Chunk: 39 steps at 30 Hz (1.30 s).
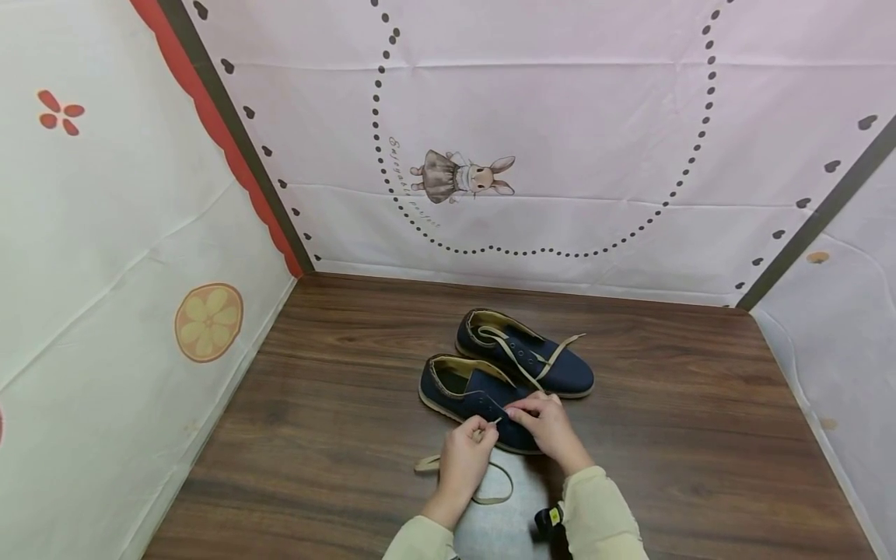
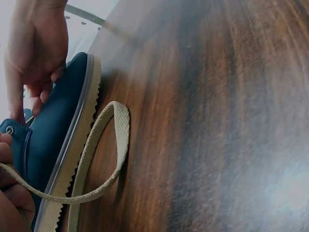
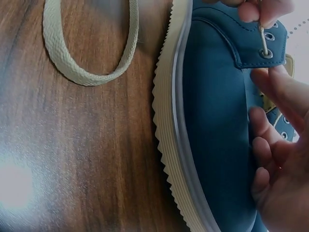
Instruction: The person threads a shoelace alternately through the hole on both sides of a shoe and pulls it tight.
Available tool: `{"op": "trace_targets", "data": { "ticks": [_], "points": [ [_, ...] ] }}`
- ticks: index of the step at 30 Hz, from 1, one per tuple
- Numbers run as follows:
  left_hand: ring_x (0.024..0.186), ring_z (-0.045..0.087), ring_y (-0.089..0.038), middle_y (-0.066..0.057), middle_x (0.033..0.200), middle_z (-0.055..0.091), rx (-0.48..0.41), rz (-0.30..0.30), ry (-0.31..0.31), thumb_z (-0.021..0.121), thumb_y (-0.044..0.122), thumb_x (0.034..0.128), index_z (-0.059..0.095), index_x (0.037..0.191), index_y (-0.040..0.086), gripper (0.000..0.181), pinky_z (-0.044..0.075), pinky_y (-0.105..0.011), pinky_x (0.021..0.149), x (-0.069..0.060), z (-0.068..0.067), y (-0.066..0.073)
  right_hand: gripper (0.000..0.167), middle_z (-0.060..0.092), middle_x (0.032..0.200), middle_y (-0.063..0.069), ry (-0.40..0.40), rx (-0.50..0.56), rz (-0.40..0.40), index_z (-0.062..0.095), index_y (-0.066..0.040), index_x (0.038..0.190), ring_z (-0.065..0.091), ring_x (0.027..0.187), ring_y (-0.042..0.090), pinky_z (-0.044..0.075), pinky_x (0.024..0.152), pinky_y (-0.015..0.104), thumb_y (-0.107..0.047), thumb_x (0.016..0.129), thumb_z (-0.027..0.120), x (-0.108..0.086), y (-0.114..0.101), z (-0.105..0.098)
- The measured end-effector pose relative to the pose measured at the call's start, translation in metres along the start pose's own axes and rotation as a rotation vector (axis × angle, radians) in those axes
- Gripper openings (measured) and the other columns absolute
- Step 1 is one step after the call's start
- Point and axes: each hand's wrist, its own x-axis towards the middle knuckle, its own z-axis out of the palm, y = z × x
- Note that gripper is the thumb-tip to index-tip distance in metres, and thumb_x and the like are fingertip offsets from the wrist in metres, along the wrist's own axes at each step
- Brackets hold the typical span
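Two navy canvas shoes stand side by side, toes to the right in the head view. Over the nearer shoe (image 1: 455,403), my left hand (image 1: 467,459) pinches a beige shoelace (image 2: 104,191) close to an eyelet. In the right wrist view that shoelace passes through the eyelet nearest the toe, and its slack loops over the floor. My right hand (image 1: 553,432) grips the edge of the eyelet flap (image 3: 248,46) between thumb and finger, its other fingers against the shoe's upper. The farther shoe (image 1: 570,369) has a loose lace across its front.
Dark wood-grain floor (image 1: 315,404) surrounds the shoes. Printed white cloth walls (image 1: 560,140) rise behind and on both sides. A pale grey surface (image 1: 511,529) lies between the forearms, with a small black device (image 1: 549,517) by the right sleeve.
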Motion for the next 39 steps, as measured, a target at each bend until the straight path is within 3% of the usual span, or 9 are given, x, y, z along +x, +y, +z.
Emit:
{"op": "trace_targets", "data": {
  "ticks": [6, 11, 15, 19, 24, 26, 28, 32, 39],
  "points": [
    [0.058, 0.052, -0.007, 0.011, 0.064, 0.058, 0.031, 0.058, -0.054, 0.060, 0.032, 0.0901, 0.066, 0.079, 0.022, 0.016, 0.040, -0.026, 0.053, 0.000, 0.001, -0.002, 0.008, 0.062, 0.081, -0.002, -0.088, -0.019, 0.052, 0.075, -0.008, 0.084, 0.042, 0.078, 0.014, 0.036, 0.069, 0.029, -0.012, 0.083, 0.068, 0.001, -0.005, -0.001],
    [0.048, 0.050, -0.003, 0.010, 0.054, 0.056, -0.013, 0.059, -0.117, 0.058, 0.038, 0.0907, 0.068, 0.084, 0.019, 0.023, 0.040, -0.023, 0.052, 0.003, -0.003, -0.003, 0.013, 0.063, 0.085, -0.002, -0.123, -0.022, 0.125, 0.074, -0.009, 0.088, 0.044, 0.082, 0.016, 0.039, 0.073, 0.033, -0.018, 0.086, 0.066, 0.002, -0.010, -0.001],
    [0.056, 0.053, -0.002, 0.011, 0.064, 0.061, 0.014, 0.078, -0.138, 0.061, 0.042, 0.0874, 0.070, 0.083, 0.019, 0.025, 0.042, -0.022, 0.056, 0.007, -0.012, -0.003, 0.012, 0.065, 0.085, 0.000, -0.096, 0.048, 0.176, 0.074, -0.007, 0.087, 0.055, 0.086, 0.020, 0.044, 0.077, 0.035, -0.017, 0.085, 0.067, 0.003, -0.012, 0.002],
    [0.065, 0.058, -0.005, 0.011, 0.074, 0.065, 0.102, 0.143, -0.057, 0.065, 0.037, 0.0862, 0.072, 0.080, 0.019, 0.020, 0.046, -0.025, 0.059, 0.018, -0.030, 0.000, 0.012, 0.067, 0.088, 0.004, -0.048, 0.122, 0.217, 0.072, -0.005, 0.088, 0.060, 0.088, 0.021, 0.046, 0.079, 0.035, -0.015, 0.086, 0.066, 0.003, -0.011, 0.004],
    [0.076, 0.056, -0.009, 0.010, 0.086, 0.064, 0.255, 0.330, 0.083, 0.067, 0.032, 0.0855, 0.073, 0.088, 0.020, 0.013, 0.046, -0.030, 0.063, 0.043, -0.050, 0.008, 0.015, 0.066, 0.084, 0.003, -0.019, 0.157, 0.219, 0.070, -0.004, 0.090, 0.058, 0.079, 0.016, 0.045, 0.072, 0.030, -0.018, 0.088, 0.064, 0.002, -0.012, 0.003],
    [0.081, 0.052, -0.010, 0.010, 0.093, 0.065, 0.297, 0.418, 0.027, 0.066, 0.035, 0.0855, 0.073, 0.094, 0.022, 0.017, 0.045, -0.030, 0.065, 0.052, -0.052, 0.012, 0.015, 0.065, 0.079, 0.003, -0.016, 0.179, 0.210, 0.070, -0.004, 0.089, 0.057, 0.075, 0.014, 0.044, 0.069, 0.028, -0.018, 0.088, 0.064, 0.002, -0.013, 0.002],
    [0.083, 0.049, -0.009, 0.011, 0.098, 0.066, 0.319, 0.489, -0.094, 0.065, 0.038, 0.0851, 0.073, 0.099, 0.023, 0.021, 0.043, -0.028, 0.068, 0.058, -0.051, 0.012, 0.016, 0.064, 0.076, 0.004, -0.012, 0.214, 0.207, 0.069, -0.003, 0.088, 0.058, 0.071, 0.014, 0.045, 0.067, 0.027, -0.017, 0.089, 0.063, 0.003, -0.015, 0.002],
    [0.079, 0.044, -0.008, 0.014, 0.092, 0.066, 0.344, 0.537, -0.262, 0.068, 0.038, 0.0813, 0.073, 0.094, 0.025, 0.019, 0.038, -0.024, 0.067, 0.063, -0.046, 0.007, 0.017, 0.066, 0.080, 0.009, -0.006, 0.347, 0.239, 0.066, 0.001, 0.093, 0.062, 0.070, 0.017, 0.045, 0.063, 0.026, -0.014, 0.092, 0.058, 0.006, -0.021, -0.004],
    [0.076, 0.042, -0.008, 0.017, 0.080, 0.061, 0.331, 0.530, -0.236, 0.072, 0.035, 0.0791, 0.070, 0.086, 0.027, 0.011, 0.037, -0.025, 0.067, 0.065, -0.042, 0.005, 0.020, 0.065, 0.096, 0.024, 0.027, 0.564, 0.179, 0.050, 0.008, 0.102, 0.067, 0.072, 0.020, 0.049, 0.059, 0.027, -0.011, 0.099, 0.044, 0.019, -0.044, -0.031]
  ]
}}
